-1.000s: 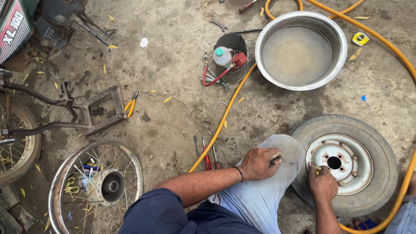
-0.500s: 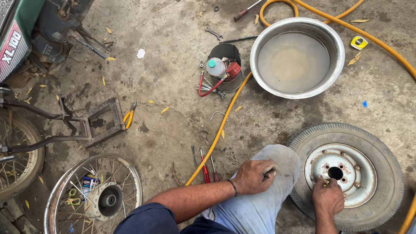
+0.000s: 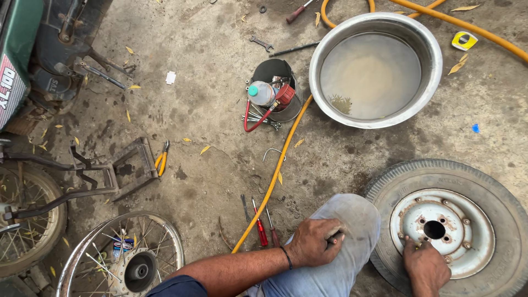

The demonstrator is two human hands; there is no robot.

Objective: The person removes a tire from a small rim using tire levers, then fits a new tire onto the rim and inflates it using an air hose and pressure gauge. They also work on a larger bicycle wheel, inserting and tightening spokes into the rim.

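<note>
Concrete floor (image 3: 209, 165): right hand (image 3: 426, 267) grip on wheel rim (image 3: 456, 234).

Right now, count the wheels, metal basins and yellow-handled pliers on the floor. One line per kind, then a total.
Wheels: 3 (tyred wheel, bare spoked rim, spoked wheel at the left edge)
Metal basin: 1
Yellow-handled pliers: 1
Total: 5

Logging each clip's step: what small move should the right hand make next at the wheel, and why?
Probably keep turning the nut under its fingers. The right hand rests fingertips on the lower-left edge of the white rim inside the tyre, among its ring of nuts, while the left hand rests on the knee holding a small tool.
</note>
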